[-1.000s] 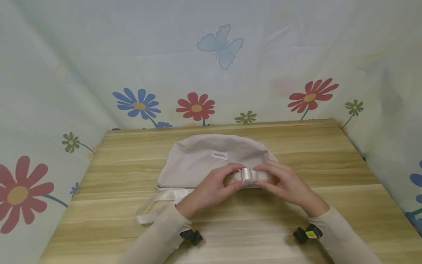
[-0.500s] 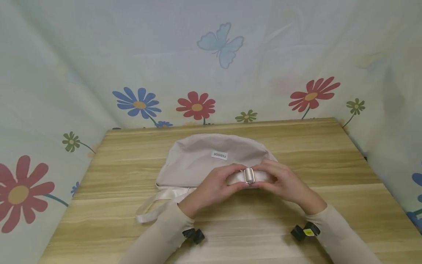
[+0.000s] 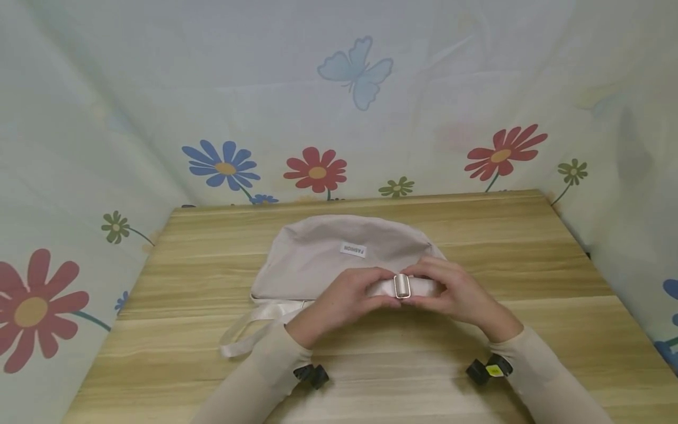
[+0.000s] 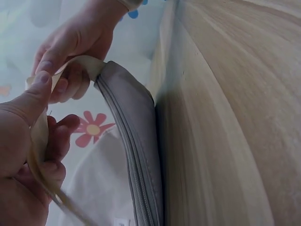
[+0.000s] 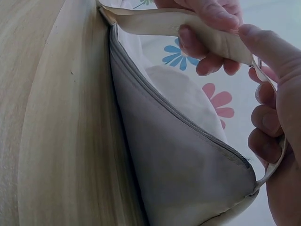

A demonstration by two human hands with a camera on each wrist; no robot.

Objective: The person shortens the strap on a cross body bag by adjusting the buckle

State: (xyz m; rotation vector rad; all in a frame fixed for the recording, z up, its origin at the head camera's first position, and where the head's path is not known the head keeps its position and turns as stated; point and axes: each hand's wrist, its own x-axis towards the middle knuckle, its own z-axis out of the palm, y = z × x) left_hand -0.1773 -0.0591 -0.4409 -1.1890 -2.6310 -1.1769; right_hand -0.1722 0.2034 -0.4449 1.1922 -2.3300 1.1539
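Observation:
A pale pinkish-grey fabric bag (image 3: pixel 312 262) with a white "FASHION" label lies on the table. Its light strap (image 3: pixel 424 287) is raised off the front edge, between both hands. On that strap sits a rectangular metal slider buckle (image 3: pixel 402 286). My left hand (image 3: pixel 344 300) pinches the strap left of the buckle, and my right hand (image 3: pixel 463 292) pinches it on the right; the fingertips of both meet near the buckle's edges. In the right wrist view the strap (image 5: pixel 155 22) runs from the bag's corner to both hands, above the zipper (image 5: pixel 183 117).
A slack strap loop (image 3: pixel 233 341) lies on the wood-grain table (image 3: pixel 529 247) beside the left forearm. Flower-printed cloth (image 3: pixel 424 88) hangs behind the table and at both sides. Each wrist bears a black camera mount.
The buckle has shifted slightly right and turned, so its metal frame shows more fully. Both hands stay on the strap with small finger shifts. The bag has barely moved.

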